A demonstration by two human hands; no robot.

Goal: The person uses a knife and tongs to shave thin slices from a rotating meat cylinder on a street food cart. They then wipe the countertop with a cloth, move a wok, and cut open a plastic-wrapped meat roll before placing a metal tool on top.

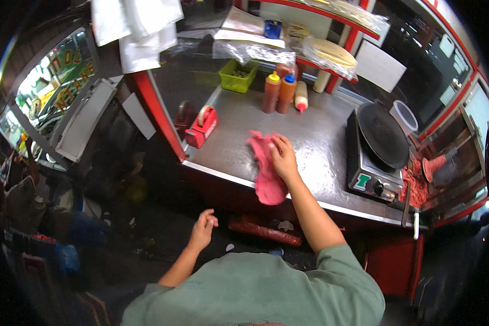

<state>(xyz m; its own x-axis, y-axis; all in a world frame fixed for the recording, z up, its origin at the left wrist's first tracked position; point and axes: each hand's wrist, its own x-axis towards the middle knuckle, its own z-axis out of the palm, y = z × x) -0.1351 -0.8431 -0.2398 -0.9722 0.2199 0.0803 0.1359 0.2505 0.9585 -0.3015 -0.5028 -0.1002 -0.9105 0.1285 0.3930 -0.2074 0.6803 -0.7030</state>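
Note:
My right hand presses a crumpled pink cloth against the metal countertop. The cloth's lower end hangs over the counter's front edge. My left hand is held low in front of the counter, empty, with its fingers loosely bent. Beyond the cloth stand two squeeze bottles of reddish-brown sauce, one with a yellow cap and one with a blue cap. A pale squeeze bottle with a red tip is beside them. To the left sits a red tape dispenser.
At right, a black griddle pan tilts on a portable gas stove. Shredded meat and a knife lie past it. A green basket stands at the back, under a shelf with tortillas. White bags hang upper left.

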